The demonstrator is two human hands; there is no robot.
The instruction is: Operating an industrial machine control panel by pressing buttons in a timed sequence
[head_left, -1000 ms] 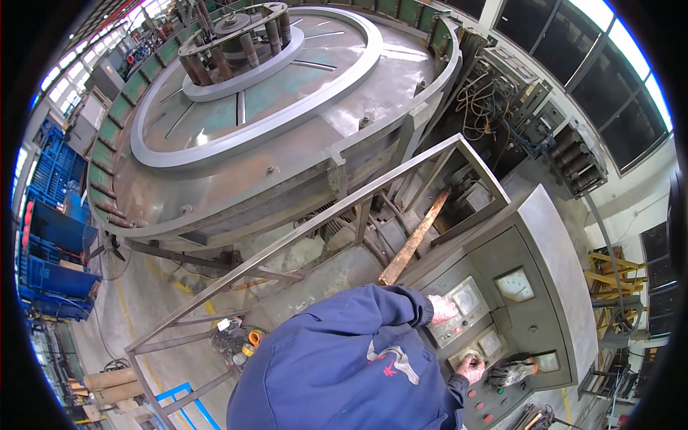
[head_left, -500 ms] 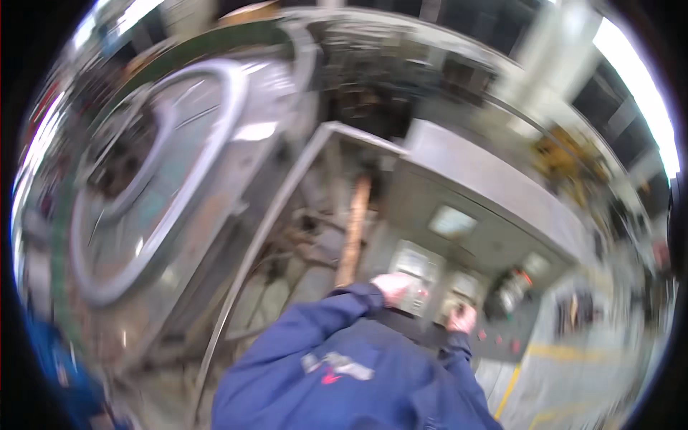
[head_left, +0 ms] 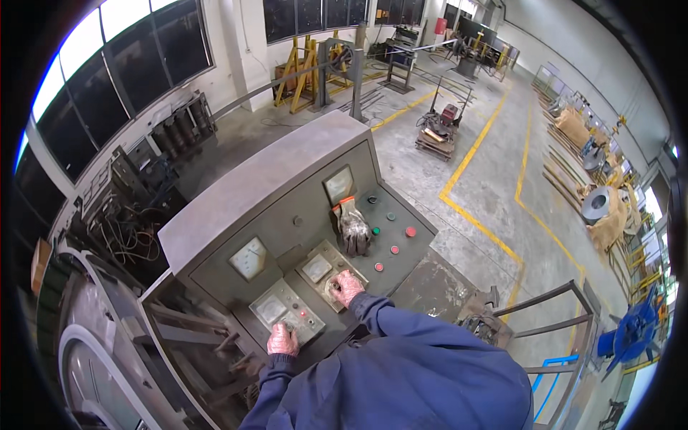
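My right hand [head_left: 347, 287] is closed at the fingertips round a round control knob [head_left: 333, 287] on the right metering module [head_left: 315, 270] of a grey control console [head_left: 287, 222]. Lower and to the left, my left hand [head_left: 282, 340] has its fingers bunched at a small dark knob on the left module [head_left: 272, 309]; they partly hide it. A red lamp [head_left: 303, 314] glows on that module. A pair of soiled work gloves [head_left: 352, 228] with orange cuffs lies on the panel, beyond my right hand.
Red and green push buttons [head_left: 394, 249] sit at the console's right. A metal railing [head_left: 548, 312] stands to my right, a curved machine guard [head_left: 79, 358] at lower left. Farther off are a loaded cart [head_left: 438, 132], yellow floor lines [head_left: 481, 223] and a steel coil [head_left: 596, 204].
My view has swung to the right, bringing the console leftward and more of the workshop floor into sight. Both hands stay at the two modules.
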